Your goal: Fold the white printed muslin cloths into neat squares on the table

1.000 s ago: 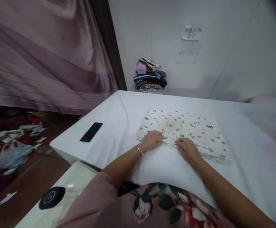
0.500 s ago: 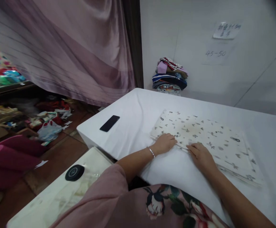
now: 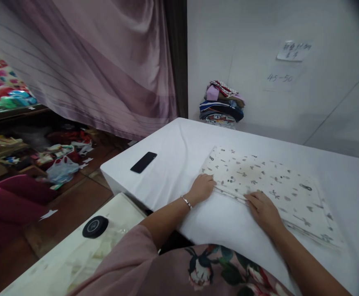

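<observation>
A folded white cloth (image 3: 265,181) with small grey plant prints lies flat on the white-covered table (image 3: 167,144), its layers showing along the near edge. At that edge's left end, my left hand (image 3: 202,187), with a silver bracelet at the wrist, has its fingers closed on the cloth near the corner. Farther right along the same edge, my right hand (image 3: 262,207) pinches the cloth between thumb and fingers. The undersides of both hands' grips are partly hidden.
A black phone (image 3: 144,162) lies on the table's left part. Below it, a cream surface (image 3: 59,246) carries a round black object (image 3: 95,226). A stack of folded fabrics (image 3: 221,105) stands by the wall. Pink rolls (image 3: 15,197) and clutter fill the floor at left.
My left hand has slid left along the near edge toward the cloth's corner. My right hand stays at nearly the same place on the edge. The view has shifted slightly.
</observation>
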`<state>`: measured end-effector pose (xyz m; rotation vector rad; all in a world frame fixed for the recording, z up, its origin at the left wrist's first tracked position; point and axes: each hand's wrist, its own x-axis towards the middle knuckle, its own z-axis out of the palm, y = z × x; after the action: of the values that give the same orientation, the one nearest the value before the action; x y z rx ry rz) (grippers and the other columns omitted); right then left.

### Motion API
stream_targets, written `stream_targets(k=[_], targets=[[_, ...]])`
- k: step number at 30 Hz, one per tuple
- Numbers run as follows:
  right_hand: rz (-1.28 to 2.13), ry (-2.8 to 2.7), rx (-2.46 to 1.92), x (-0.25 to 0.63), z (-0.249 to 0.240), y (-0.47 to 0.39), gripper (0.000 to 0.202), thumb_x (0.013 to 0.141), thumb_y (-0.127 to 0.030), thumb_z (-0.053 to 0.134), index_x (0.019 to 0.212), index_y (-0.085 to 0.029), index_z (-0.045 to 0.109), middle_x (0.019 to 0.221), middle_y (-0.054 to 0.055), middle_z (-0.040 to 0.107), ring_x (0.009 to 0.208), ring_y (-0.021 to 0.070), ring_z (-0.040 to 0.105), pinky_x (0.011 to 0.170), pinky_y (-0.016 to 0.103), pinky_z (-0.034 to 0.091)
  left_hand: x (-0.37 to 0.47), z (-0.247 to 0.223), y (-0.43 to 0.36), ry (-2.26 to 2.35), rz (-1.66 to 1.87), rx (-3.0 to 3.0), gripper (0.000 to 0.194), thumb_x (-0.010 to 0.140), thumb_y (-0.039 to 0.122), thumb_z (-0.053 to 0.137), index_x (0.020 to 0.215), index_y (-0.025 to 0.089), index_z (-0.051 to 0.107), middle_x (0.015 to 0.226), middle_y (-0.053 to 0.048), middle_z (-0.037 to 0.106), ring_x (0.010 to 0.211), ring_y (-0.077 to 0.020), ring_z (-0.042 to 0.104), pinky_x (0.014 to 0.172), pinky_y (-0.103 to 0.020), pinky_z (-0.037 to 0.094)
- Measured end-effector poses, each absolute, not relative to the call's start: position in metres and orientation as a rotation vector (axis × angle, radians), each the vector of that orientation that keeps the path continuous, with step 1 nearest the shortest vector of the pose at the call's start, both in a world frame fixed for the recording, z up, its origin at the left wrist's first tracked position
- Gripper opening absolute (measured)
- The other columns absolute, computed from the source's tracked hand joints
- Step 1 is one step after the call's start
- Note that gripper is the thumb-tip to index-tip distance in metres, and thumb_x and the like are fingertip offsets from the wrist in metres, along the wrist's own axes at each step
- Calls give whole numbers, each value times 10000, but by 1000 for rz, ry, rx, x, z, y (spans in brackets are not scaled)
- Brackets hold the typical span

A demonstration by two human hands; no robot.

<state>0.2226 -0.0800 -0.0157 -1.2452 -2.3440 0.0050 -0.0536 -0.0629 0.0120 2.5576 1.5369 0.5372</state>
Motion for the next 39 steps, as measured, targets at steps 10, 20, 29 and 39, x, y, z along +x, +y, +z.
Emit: stream_targets(k=[10,20,29,39], targets=[[92,-2101,-1503,286,-6,-77,388,909,-401,378,1021,-196,688,1096,98,648,1046,256,564,926,398,456,-83,22,-21,2020,683,1981,300,868,350,467,1069,166,594,1148,-110,611,1044,-245,559,894,-362,442],[212,-1914,-1728,339,-7,-91,389,865,-360,428,1083,-153,674,1251,142,580,1173,297,512,1012,476,390,-75,32,20,2020,284,1721,402,726,397,613,1030,134,596,1065,-131,663,957,-257,617,715,-280,422],[328,-2017,-1641,243,33,-28,452,878,-337,447,1295,-182,529,1456,113,378,1371,274,262,1112,477,208,-72,35,22,1969,463,1593,152,692,310,623,703,169,567,808,-67,679,784,-218,620,573,-250,371],[266,-2180,-1962,198,7,17,520,928,-359,329,1393,-131,376,1521,124,236,1400,260,159,1111,454,118,-77,30,25,2026,514,1626,579,717,508,622,1141,122,540,1160,-179,624,1063,-302,582,819,-334,428]])
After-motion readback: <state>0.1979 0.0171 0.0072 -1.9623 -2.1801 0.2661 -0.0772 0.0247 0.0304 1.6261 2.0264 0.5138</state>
